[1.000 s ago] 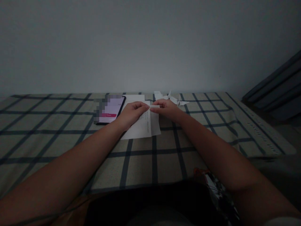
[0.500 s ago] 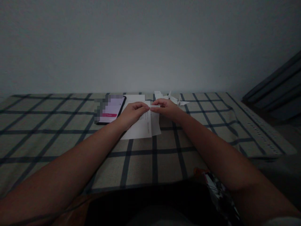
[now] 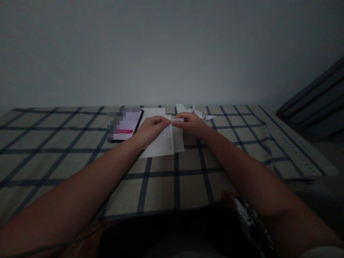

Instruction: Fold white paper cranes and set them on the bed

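A white sheet of paper (image 3: 158, 147) with printed lines stands out against the checked cloth, a crease or torn edge running down its right part. At its upper edge my left hand (image 3: 153, 129) pinches it between thumb and fingers. My right hand (image 3: 188, 123) pinches the same paper just to the right, the fingertips of both hands almost touching. Whether the paper is folded or partly torn at the fingertips I cannot tell. Behind my right hand lie folded white paper pieces (image 3: 205, 116) with pointed tips, like paper cranes, partly hidden by the hand.
Left of the paper lies a phone (image 3: 126, 125) with its screen lit, partly pixelated. Another white sheet (image 3: 154, 111) rests behind my left hand. The checked tablecloth (image 3: 67, 143) reaches back to a grey wall (image 3: 172, 53). A shiny wrapper (image 3: 248, 215) is near my right forearm.
The paper's lower edge has shifted slightly up and to the right. Both hands keep their pinch in nearly the same place.
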The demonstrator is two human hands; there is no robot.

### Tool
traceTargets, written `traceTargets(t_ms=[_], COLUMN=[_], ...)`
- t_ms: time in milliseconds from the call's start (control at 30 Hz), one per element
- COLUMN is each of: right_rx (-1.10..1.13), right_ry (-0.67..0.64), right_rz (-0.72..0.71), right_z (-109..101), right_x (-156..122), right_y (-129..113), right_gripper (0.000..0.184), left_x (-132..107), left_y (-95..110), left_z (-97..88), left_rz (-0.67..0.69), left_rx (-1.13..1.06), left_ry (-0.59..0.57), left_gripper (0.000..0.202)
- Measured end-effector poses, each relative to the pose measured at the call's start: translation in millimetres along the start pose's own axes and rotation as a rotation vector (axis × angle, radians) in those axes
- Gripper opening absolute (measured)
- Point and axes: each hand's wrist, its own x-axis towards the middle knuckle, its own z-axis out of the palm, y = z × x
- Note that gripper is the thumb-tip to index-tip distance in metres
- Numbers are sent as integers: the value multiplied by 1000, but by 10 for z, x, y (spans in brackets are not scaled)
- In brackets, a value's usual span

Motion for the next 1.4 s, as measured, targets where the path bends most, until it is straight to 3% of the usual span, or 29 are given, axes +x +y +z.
traceTargets(t_ms=[367,533,1000,1233,1400], right_rx=[-49,-158,97,110,-28], right_ry=[-34,29,-55,-77,-24], right_rz=[-55,-87,32,52,-17], right_z=[-16,8,-21,-26,-18], right_x=[-4,-16,7,-14,-20], right_y=[-36,-54,36,11,-26], right_gripper=[33,37,29,28,31], left_x=[-19,7,-22,-38,-42], left_y=[31,-16,24,47,53], left_z=[8,-4,6,9,10], left_rz=[-34,-10,-75,-56,-30], left_rx=[63,70,28,58,77], left_ry=[4,-6,17,-6,-6], left_gripper=[28,30,30,29,30])
